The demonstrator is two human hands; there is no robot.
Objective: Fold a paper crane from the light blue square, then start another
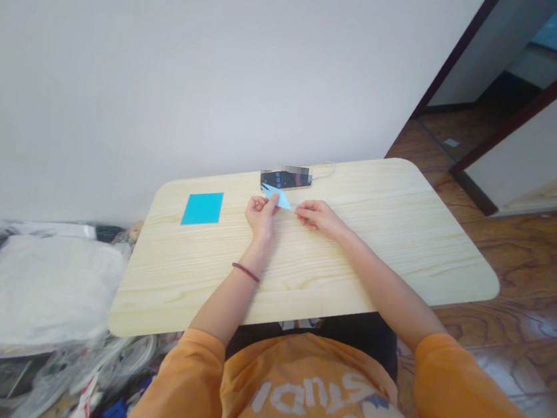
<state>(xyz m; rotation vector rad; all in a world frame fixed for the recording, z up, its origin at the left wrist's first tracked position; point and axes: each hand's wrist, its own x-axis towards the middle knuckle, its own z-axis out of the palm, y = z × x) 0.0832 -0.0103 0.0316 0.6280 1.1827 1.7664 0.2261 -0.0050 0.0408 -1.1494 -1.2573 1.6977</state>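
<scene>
Paper (278, 197), a small pale-blue piece already folded to a pointed shape, sits just above the worktop (379, 247) at its far edge, close in front of a dark phone (286, 179). The left hand (262, 212) pinches its left end between thumb and fingertips, and the right hand (316, 214) pinches the narrow right tip, so both hands are closed on it with the other fingers curled in. It looks very light and thin, stiff only along its creases, and likely to bend, crumple or tear if squeezed hard or pulled apart. The safest hold seems to be a gentle fingertip pinch on the layered edges or corners, not on the single-layer middle. Being dry and matte, it should not slip much. A flat blue square (202, 208) lies on the worktop well to the left, apart from both hands. A red band (246, 272) circles the left wrist.
</scene>
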